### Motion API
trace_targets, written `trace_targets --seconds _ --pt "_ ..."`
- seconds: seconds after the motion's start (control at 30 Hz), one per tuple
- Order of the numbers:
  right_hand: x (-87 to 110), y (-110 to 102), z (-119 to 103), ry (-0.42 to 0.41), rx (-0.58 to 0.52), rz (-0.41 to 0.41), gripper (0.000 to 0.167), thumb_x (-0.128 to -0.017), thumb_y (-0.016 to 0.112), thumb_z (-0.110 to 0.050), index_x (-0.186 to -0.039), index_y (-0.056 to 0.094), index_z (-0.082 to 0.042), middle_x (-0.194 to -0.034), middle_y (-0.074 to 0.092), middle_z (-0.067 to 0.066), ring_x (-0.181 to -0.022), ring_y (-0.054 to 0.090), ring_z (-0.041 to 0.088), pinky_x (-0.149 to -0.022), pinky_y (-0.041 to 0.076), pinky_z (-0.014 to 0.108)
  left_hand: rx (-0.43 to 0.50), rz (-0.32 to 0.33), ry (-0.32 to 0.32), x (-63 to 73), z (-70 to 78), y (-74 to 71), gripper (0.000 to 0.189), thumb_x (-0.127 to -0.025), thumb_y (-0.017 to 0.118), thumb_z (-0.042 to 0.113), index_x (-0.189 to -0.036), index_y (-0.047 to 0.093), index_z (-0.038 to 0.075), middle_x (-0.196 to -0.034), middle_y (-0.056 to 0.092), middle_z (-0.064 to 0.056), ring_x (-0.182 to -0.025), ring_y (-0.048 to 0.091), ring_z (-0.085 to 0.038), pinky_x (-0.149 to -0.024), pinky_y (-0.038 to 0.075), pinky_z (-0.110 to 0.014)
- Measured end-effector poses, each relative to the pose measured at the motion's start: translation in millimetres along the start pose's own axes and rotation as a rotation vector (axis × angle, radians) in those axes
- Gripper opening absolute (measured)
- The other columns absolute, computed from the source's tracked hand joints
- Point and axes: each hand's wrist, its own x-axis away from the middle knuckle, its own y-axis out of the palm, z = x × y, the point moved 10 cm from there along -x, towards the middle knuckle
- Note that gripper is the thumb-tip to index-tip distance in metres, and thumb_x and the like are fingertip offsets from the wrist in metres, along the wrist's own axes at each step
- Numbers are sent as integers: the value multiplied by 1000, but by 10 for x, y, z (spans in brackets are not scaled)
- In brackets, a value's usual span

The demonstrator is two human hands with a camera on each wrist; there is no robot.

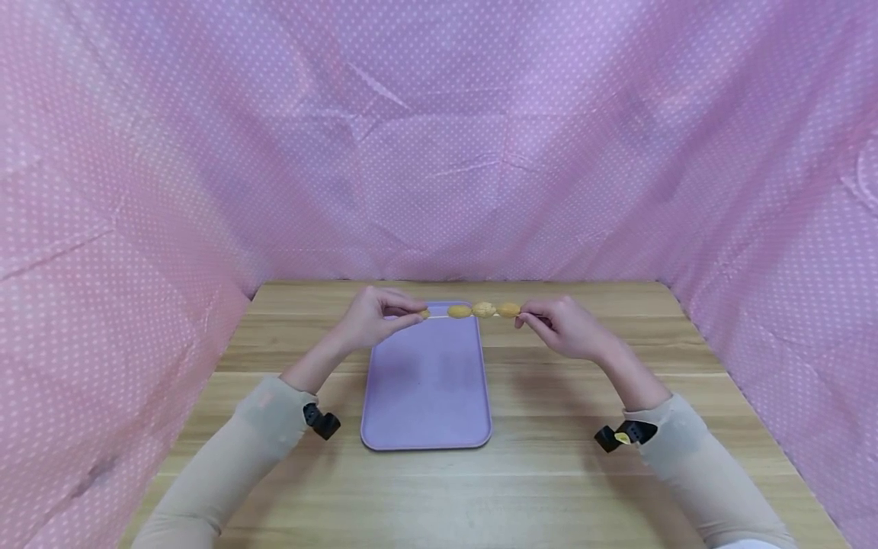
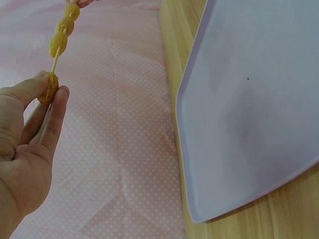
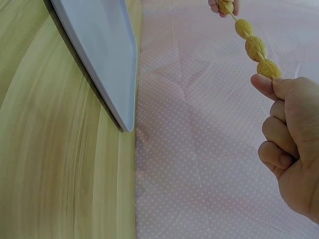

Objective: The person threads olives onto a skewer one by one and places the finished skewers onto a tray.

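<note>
Both hands hold a thin pale skewer (image 1: 439, 317) level above the far end of the lilac tray (image 1: 428, 396). Three golden, wrinkled oval pieces (image 1: 484, 309) sit close together on its right part. Between thumb and fingertips, my left hand (image 1: 373, 316) pinches another golden oval piece (image 2: 48, 89), which is on the skewer's left end, with bare stick between it and the others. My right hand (image 1: 565, 326) pinches the skewer's right end, fingertips right at the outermost piece (image 3: 269, 68); its remaining fingers are curled in. That end of the stick is hidden by the fingers.
The tray lies flat on a wooden table (image 1: 549, 488), a small dark speck on its surface. Pink dotted cloth (image 1: 439, 191) hangs behind and along both sides. Each forearm wears a beige sleeve and a small black camera (image 1: 322, 421).
</note>
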Motion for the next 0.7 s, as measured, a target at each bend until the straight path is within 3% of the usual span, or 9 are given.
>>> trace_targets --seconds 0.33,0.53,0.7 --pt "-24 4 -39 -21 -9 0 20 -103 62 3 -98 78 -7 -80 70 -3 -55 30 -9 -49 37 19 -30 -19 27 -36 58 53 21 -91 83 0 -112 81 -1 -106 82 -14 -96 77 -15 -89 66 -24" --pt "-23 17 -38 -29 -7 0 19 -103 63 3 -97 77 -9 -74 64 -6 -55 31 -9 -49 37 18 -40 -18 56 -47 107 86 21 -90 83 -1 -110 81 -2 -106 82 -16 -96 78 -22 -88 66 -26" --pt "-17 30 -16 -27 -10 1 19 -103 64 2 -97 77 -9 -78 69 -5 -56 33 -8 -50 38 19 -38 -22 65 -58 135 122 20 -89 83 -1 -109 82 0 -105 82 -16 -95 78 -28 -88 66 -26"
